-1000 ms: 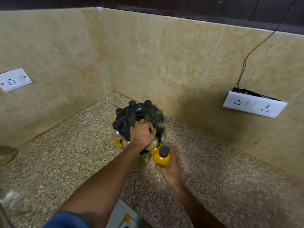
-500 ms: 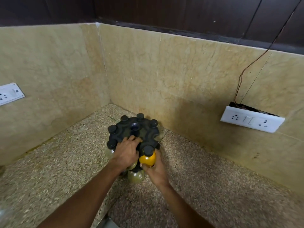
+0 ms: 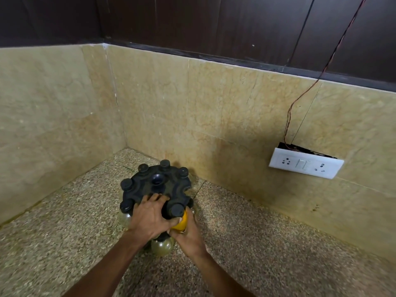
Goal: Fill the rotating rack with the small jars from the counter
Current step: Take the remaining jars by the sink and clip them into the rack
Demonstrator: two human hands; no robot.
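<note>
The black rotating rack stands in the counter's corner with several black-capped jars hanging in its rim slots. My left hand lies flat on the rack's near top edge, gripping it. My right hand holds a small jar of yellow powder with a black cap, set into a slot at the rack's near right rim. A clear jar of a lower tier shows beneath my hands. An empty slot opens at the rack's right side.
The speckled stone counter meets beige marble walls on the left and behind. A white socket plate with a loose wire hangs on the back wall to the right.
My right hand has carried the yellow jar from beside the rack up into a rim slot. My left hand stays on the rack top. The camera has tilted upward.
</note>
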